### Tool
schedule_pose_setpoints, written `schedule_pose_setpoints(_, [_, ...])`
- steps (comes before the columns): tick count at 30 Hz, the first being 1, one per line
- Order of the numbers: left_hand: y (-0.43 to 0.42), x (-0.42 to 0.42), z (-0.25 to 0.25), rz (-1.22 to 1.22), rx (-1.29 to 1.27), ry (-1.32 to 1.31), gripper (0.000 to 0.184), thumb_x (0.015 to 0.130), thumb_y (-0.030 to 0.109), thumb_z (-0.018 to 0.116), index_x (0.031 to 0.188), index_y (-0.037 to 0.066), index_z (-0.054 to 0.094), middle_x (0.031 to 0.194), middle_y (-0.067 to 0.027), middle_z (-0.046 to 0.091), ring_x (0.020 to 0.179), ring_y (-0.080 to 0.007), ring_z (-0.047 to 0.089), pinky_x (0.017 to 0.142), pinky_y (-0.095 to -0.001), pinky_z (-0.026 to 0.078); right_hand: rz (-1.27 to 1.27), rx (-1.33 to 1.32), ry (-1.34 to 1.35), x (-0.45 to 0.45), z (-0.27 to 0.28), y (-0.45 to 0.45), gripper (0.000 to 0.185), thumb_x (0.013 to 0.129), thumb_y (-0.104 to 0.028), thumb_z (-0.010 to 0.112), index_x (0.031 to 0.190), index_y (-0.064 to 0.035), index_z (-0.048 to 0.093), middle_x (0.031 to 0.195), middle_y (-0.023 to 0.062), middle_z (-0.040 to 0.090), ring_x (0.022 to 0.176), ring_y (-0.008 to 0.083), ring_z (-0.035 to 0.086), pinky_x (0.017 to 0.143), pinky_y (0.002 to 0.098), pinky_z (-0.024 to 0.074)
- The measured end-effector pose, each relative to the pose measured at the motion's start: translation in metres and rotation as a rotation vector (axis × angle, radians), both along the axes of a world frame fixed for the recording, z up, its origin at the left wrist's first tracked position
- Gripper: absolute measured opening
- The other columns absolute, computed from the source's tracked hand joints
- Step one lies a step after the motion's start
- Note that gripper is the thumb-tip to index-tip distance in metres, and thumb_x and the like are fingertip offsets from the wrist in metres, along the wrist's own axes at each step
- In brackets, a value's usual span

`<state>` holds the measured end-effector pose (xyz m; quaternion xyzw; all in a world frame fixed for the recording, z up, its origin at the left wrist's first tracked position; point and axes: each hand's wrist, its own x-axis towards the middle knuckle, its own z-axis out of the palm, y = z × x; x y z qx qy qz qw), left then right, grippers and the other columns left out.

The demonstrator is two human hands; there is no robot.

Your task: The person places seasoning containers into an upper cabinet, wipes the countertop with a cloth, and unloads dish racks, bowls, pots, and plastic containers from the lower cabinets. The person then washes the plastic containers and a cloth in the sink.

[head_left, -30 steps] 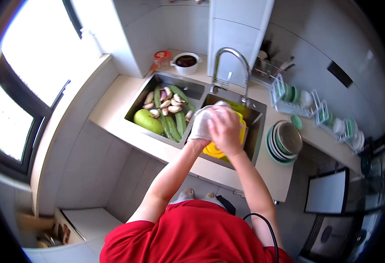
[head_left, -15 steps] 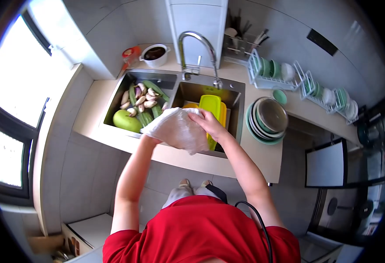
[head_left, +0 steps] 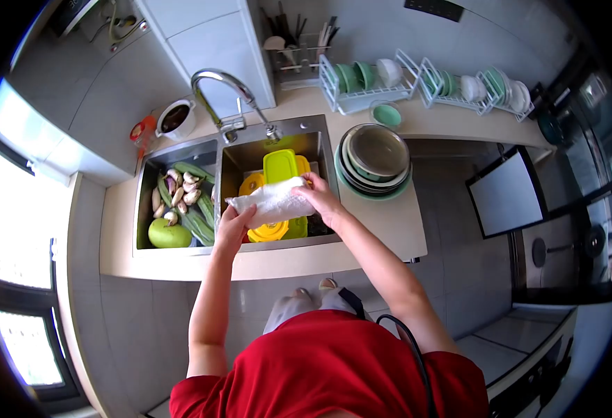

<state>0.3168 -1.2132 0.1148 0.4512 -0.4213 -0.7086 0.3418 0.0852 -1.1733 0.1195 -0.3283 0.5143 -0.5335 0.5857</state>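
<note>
A white cloth, folded into a narrow strip, is stretched between my two hands above the right sink basin. My left hand pinches its lower left end, thumb on top. At the upper right end, the fingers of my right hand are closed on it. Beneath the cloth, a lime-green plastic piece and yellow plastic pieces lie in the basin, partly hidden by the cloth and my hands.
The left basin holds a green round fruit or gourd, garlic bulbs and long green vegetables. A faucet arches behind. Stacked bowls and plates stand right of the sink; dish racks line the wall. A white pot sits back left.
The cloth, spread wide before, is now folded into a narrower strip. My left hand now shows at its end instead of under it. The view has swung to the right.
</note>
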Motion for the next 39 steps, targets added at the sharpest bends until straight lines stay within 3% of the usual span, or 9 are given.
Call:
schedule_pose_setpoints(7, [-0.026,0.005,0.041,-0.237,-0.291,-0.535,0.042,0.077,0.026,0.070,0.098,-0.008,0.058,0.085,-0.0129,0.064,0.071,-0.0166,0.062,0.063,-0.0276,0.050,-0.173,-0.159,-0.142,-0.013,0.002,0.038,0.028,0.078,-0.021,0.069,0.096,-0.0090,0.051,0.089,0.0008,0.052,0.083,0.0079,0.050,0.070,0.0197,0.0407])
schedule_pose_setpoints(15, [-0.035,0.017,0.038,-0.138,-0.639,-0.785,0.057,0.067,0.033,0.076,0.105,-0.006,0.056,0.091,-0.0167,0.063,0.087,-0.0228,0.061,0.078,-0.0304,0.048,-0.215,-0.284,0.189,0.000,0.009,0.057,0.029,0.085,-0.016,0.062,0.111,-0.0048,0.055,0.087,0.0003,0.056,0.076,0.0063,0.050,0.070,0.0189,0.0423])
schedule_pose_setpoints(17, [-0.023,0.023,0.063,-0.454,-0.338,-0.433,0.048,0.069,0.029,0.075,0.102,-0.004,0.061,0.090,-0.0158,0.063,0.088,-0.0237,0.061,0.080,-0.0300,0.046,-0.121,-0.323,0.225,0.002,0.023,0.071,0.034,0.082,-0.017,0.066,0.111,-0.0024,0.055,0.092,0.0015,0.058,0.083,0.0078,0.052,0.075,0.0208,0.0434])
schedule_pose_setpoints(23, [-0.007,0.031,0.066,-0.986,-0.859,-0.906,0.048,0.073,0.023,0.073,0.113,0.002,0.059,0.113,-0.0076,0.056,0.105,-0.0175,0.051,0.089,-0.0278,0.040,0.274,0.053,0.690,-0.021,0.035,0.115,0.029,0.072,-0.020,0.075,0.089,-0.0002,0.063,0.092,0.0053,0.060,0.086,0.0114,0.054,0.069,0.0249,0.0438])
schedule_pose_setpoints(27, [-0.001,0.014,0.038,-0.671,0.097,0.301,0.050,0.085,0.037,0.060,0.121,0.004,0.051,0.118,-0.0137,0.054,0.105,-0.0240,0.055,0.092,-0.0384,0.043,0.091,-0.110,0.022,-0.028,0.034,0.136,0.037,0.079,-0.031,0.067,0.102,-0.0027,0.061,0.103,0.0092,0.060,0.094,0.0153,0.056,0.077,0.0288,0.0460])
schedule_pose_setpoints(29, [0.029,-0.013,0.036,-0.414,0.506,0.655,0.056,0.085,0.043,0.057,0.125,0.005,0.045,0.118,-0.0139,0.054,0.106,-0.0255,0.055,0.091,-0.0414,0.045,-0.189,-0.139,-0.719,-0.008,0.044,0.143,0.051,0.082,-0.041,0.062,0.112,-0.0006,0.054,0.110,0.0117,0.058,0.103,0.0193,0.055,0.088,0.0325,0.0461])
schedule_pose_setpoints(30, [0.045,-0.025,0.037,-0.415,0.526,0.683,0.056,0.085,0.042,0.058,0.125,0.006,0.044,0.117,-0.0140,0.054,0.108,-0.0269,0.054,0.091,-0.0429,0.045,-0.181,-0.179,-0.738,-0.004,0.039,0.143,0.062,0.083,-0.048,0.058,0.118,0.0018,0.048,0.113,0.0132,0.056,0.106,0.0214,0.055,0.095,0.0357,0.0440])
schedule_pose_setpoints(34, [0.076,-0.064,0.027,-0.346,0.517,0.507,0.039,0.087,0.016,0.058,0.119,-0.001,0.047,0.106,-0.0134,0.060,0.091,-0.0249,0.062,0.083,-0.0372,0.052,-0.222,-0.019,-0.388,-0.019,0.015,0.153,0.041,0.079,-0.009,0.065,0.116,-0.0028,0.050,0.105,0.0093,0.058,0.095,0.0166,0.059,0.081,0.0285,0.0514])
schedule_pose_setpoints(39, [0.102,-0.087,0.013,-0.326,0.615,0.553,0.039,0.091,0.020,0.051,0.123,-0.001,0.043,0.114,-0.0148,0.056,0.103,-0.0282,0.058,0.088,-0.0426,0.048,-0.265,0.033,-0.466,-0.082,0.017,0.197,0.031,0.084,-0.011,0.061,0.112,-0.0010,0.053,0.098,0.0061,0.059,0.089,0.0135,0.059,0.077,0.0266,0.0515])
